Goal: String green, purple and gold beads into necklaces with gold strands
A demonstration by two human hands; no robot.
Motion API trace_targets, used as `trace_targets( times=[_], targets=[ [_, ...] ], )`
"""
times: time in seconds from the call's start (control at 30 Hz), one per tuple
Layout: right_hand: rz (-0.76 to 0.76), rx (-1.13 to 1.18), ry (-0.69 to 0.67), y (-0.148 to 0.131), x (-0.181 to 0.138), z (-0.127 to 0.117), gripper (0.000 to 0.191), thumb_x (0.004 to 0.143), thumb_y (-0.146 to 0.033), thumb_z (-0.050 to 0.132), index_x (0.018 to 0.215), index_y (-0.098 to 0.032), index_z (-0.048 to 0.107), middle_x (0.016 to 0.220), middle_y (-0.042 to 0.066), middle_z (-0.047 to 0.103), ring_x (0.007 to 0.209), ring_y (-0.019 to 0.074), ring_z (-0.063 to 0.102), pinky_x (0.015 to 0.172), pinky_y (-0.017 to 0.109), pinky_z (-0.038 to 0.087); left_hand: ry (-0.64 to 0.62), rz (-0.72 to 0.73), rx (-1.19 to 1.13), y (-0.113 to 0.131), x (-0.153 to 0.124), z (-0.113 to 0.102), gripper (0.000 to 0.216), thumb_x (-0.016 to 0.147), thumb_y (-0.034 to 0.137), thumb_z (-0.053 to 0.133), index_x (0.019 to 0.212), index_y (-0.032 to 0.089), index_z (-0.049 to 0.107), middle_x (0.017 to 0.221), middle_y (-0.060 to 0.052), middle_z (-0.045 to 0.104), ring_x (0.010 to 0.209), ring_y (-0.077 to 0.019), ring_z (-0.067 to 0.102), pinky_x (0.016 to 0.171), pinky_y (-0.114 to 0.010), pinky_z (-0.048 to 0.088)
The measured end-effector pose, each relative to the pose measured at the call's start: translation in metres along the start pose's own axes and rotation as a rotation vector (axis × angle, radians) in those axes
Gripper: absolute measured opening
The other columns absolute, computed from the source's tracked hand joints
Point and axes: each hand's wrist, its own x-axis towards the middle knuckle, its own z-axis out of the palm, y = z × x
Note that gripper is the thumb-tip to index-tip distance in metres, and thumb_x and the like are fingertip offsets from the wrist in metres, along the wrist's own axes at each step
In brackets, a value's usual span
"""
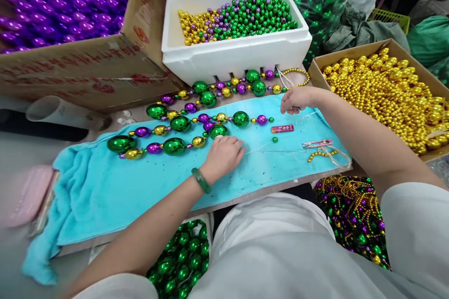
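Observation:
Strands of big green, gold and purple beads [182, 124] lie across a turquoise towel [105, 191] on a board. My left hand [224, 155], with a green bangle on the wrist, rests knuckles-up on the towel just below a green bead, its fingers curled on a thin thread. My right hand [298, 100] hovers at the towel's far edge, fingers pinched on the thread's other end. A loose small green bead [275, 139], a pink lighter [282, 128] and pink thread snips [317, 144] lie between the hands.
A white foam box [235, 51] of small beads stands behind the towel. A cardboard box of purple beads [63, 4] is at left, a box of gold beads [389, 88] at right. Bags of beads [354, 215] sit by my lap.

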Motion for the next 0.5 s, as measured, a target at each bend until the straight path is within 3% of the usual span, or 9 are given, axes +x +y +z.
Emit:
trace_targets(
  times=[0.1,0.17,0.23,0.3,0.4,0.5],
  targets=[
    [-0.032,-0.011,-0.010,-0.002,0.000,0.006,0.005,0.077,-0.018,0.063,0.072,-0.015,0.064,0.057,-0.002,0.053,0.046,0.0057,0.043,0.044,0.021,0.026,0.139,-0.089,-0.328,0.025,0.033,0.005,0.032,0.090,0.033,0.047,0.108,0.013,0.064,0.105,-0.015,0.066,0.102,-0.0261,0.057,0.089,-0.043,0.044],
    [-0.058,-0.012,-0.018,-0.003,-0.001,0.008,0.006,0.077,-0.021,0.063,0.073,-0.016,0.065,0.057,-0.002,0.053,0.046,0.0057,0.042,0.045,0.021,0.027,0.193,-0.177,-0.728,0.047,0.063,0.013,0.033,0.088,0.033,0.051,0.113,0.015,0.062,0.114,-0.013,0.065,0.107,-0.0229,0.057,0.088,-0.038,0.047],
    [-0.069,-0.015,-0.014,-0.004,-0.003,0.009,0.008,0.077,-0.023,0.065,0.074,-0.016,0.066,0.058,-0.002,0.053,0.047,0.0057,0.042,0.046,0.022,0.027,0.124,-0.269,-1.208,0.065,0.087,0.018,0.034,0.085,0.033,0.055,0.112,0.014,0.061,0.107,-0.012,0.067,0.096,-0.0191,0.062,0.078,-0.032,0.051],
    [-0.063,-0.015,0.001,-0.004,-0.006,0.008,0.010,0.076,-0.026,0.067,0.075,-0.016,0.066,0.058,-0.002,0.053,0.048,0.0058,0.042,0.047,0.022,0.028,0.015,-0.341,-1.548,0.073,0.099,0.016,0.031,0.082,0.035,0.058,0.102,0.012,0.063,0.086,-0.008,0.067,0.075,-0.0146,0.063,0.066,-0.027,0.050],
    [-0.046,0.007,0.023,0.001,-0.009,0.003,0.012,0.076,-0.028,0.069,0.077,-0.015,0.067,0.058,-0.002,0.053,0.048,0.0062,0.042,0.047,0.022,0.029,-0.027,-0.377,-1.571,0.062,0.086,-0.006,0.028,0.076,0.040,0.065,0.084,0.012,0.066,0.060,0.000,0.056,0.053,-0.0085,0.052,0.053,-0.021,0.043],
    [-0.032,0.049,0.036,0.009,-0.009,-0.004,0.012,0.078,-0.025,0.067,0.080,-0.014,0.067,0.060,-0.001,0.053,0.047,0.0059,0.041,0.047,0.022,0.030,-0.096,-0.364,-1.210,0.032,0.047,-0.044,0.028,0.077,0.043,0.065,0.084,0.016,0.069,0.056,0.001,0.054,0.052,-0.0093,0.049,0.050,-0.020,0.039]
  ],
)
